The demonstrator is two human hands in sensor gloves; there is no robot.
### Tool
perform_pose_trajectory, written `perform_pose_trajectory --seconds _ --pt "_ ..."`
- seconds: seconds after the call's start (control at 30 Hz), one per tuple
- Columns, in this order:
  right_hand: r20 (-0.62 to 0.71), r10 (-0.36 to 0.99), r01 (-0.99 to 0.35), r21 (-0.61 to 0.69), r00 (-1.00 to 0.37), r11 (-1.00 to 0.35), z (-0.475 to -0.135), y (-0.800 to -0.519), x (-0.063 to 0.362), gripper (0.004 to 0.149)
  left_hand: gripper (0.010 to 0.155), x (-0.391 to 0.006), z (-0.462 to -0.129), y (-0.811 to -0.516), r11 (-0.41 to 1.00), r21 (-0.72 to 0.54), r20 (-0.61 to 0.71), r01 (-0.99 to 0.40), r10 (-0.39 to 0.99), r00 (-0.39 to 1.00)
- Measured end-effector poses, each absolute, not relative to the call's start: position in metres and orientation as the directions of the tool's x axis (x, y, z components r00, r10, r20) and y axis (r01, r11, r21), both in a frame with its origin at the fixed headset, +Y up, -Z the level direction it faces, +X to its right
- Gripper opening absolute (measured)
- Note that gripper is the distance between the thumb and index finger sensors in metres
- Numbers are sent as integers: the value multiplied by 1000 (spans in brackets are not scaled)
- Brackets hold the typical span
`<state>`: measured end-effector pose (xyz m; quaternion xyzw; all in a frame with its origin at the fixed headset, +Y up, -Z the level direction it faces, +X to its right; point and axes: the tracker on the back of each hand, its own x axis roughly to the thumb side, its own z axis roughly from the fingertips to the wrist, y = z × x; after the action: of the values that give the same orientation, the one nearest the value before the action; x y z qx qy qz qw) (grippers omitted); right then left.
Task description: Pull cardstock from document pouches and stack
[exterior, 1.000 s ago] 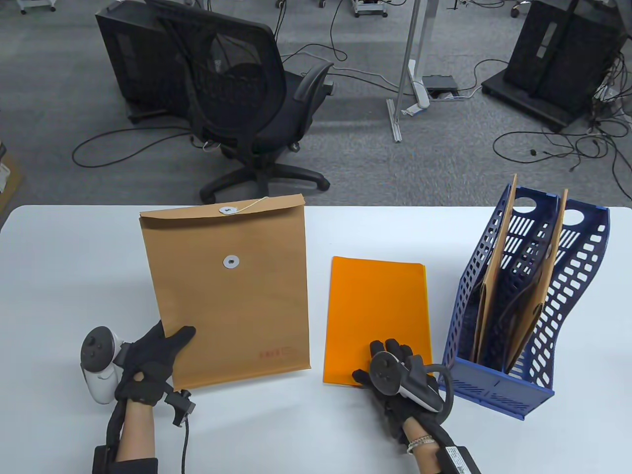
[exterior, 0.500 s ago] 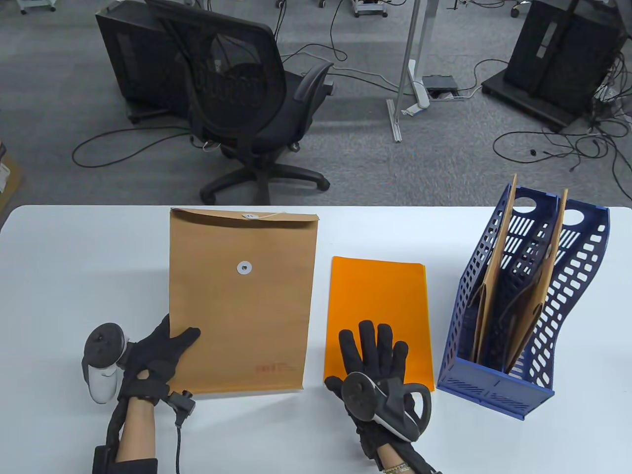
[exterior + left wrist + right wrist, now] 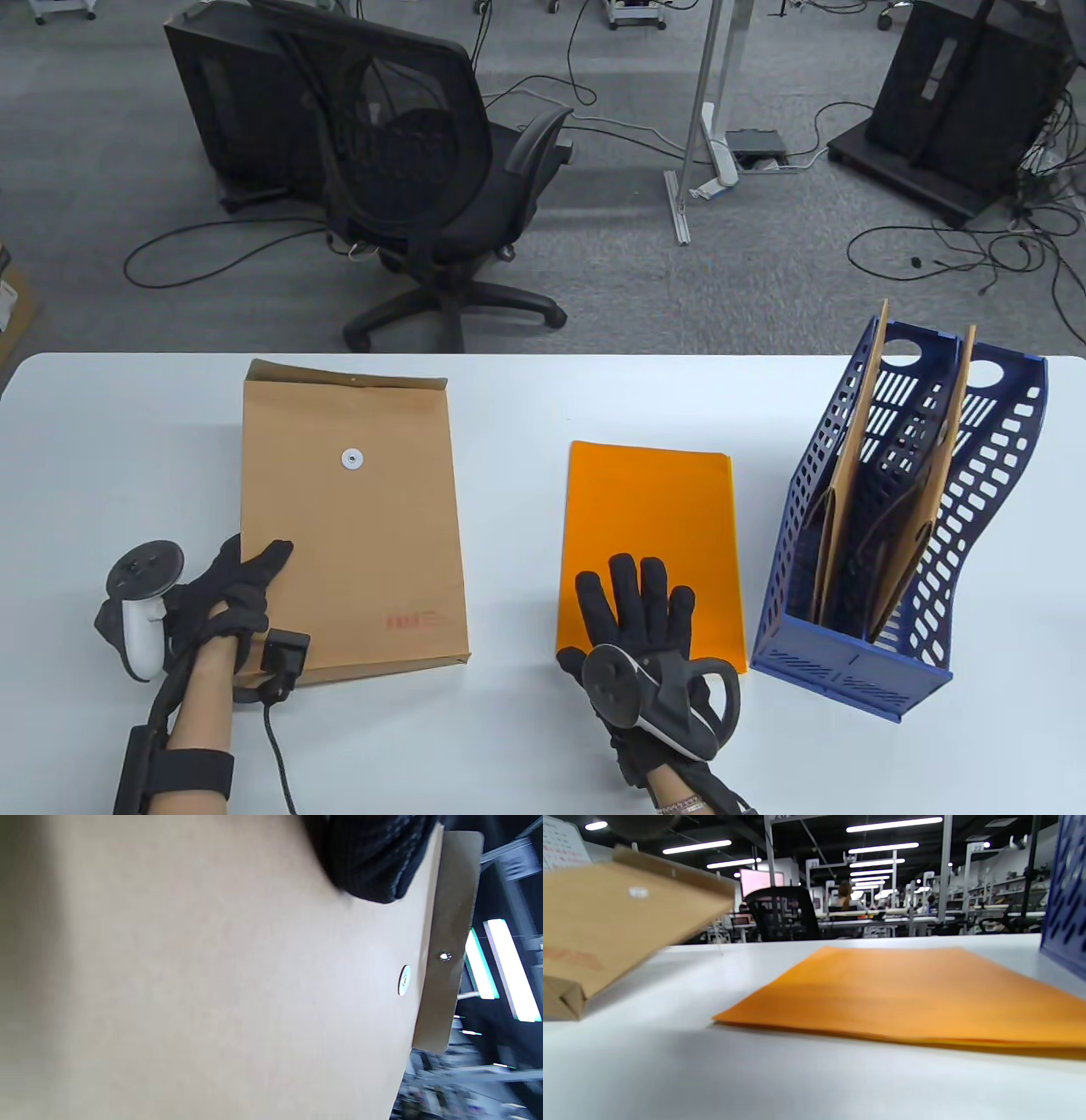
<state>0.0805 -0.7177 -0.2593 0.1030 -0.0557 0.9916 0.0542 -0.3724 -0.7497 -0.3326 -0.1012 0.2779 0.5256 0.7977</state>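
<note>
Two wrist views differ: left hand [image 3: 233, 594] grips the envelope [image 3: 352, 526], flap [image 3: 449, 942] visible; right hand [image 3: 649, 620], fingers spread, presses orange cardstock [image 3: 649, 518].

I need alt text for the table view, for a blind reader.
The left hand holds a brown pouch by its near corner; the right hand lies flat on orange cardstock. A blue file rack with more pouches stands at right.
</note>
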Motion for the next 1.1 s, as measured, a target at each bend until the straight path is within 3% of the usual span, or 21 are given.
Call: perform_pose_trajectory --seconds 0.13,0.27,0.4,0.53,0.67,0.8,0.93,1.03,1.1 --pt "217 108 -129 -86 -970 -988 -260 -719 80 78 64 -379 -336 -765 470 121 -663 -874 693 281" --pt "214 121 -138 -70 -969 -988 -261 -720 81 78 60 -380 -336 -765 668 100 -696 -737 577 428" --pt "212 127 -144 -65 -969 -987 -261 -720 81 78 66 -375 -334 -761 702 115 -684 -703 570 456" --pt "203 135 -151 -67 -970 -986 -261 -720 83 77 76 -358 -334 -753 791 33 -627 -611 492 604" --pt "185 145 -163 -85 -972 -983 -262 -719 87 78 83 -332 -327 -737 859 25 -463 -512 463 756" --pt "163 159 -179 -111 -974 -978 -262 -717 90 78 77 -284 -304 -709 809 178 -101 -561 582 807" --pt "156 151 -175 -153 -976 -973 -260 -714 92 78 73 -231 -278 -695 843 49 124 -536 528 840" --pt "148 164 -192 -199 -975 -961 -257 -709 96 79 74 -211 -267 -706 852 -145 163 -503 522 837" --pt "143 176 -207 -235 -974 -950 -256 -704 100 79 74 -205 -261 -716 814 -192 156 -549 577 802"
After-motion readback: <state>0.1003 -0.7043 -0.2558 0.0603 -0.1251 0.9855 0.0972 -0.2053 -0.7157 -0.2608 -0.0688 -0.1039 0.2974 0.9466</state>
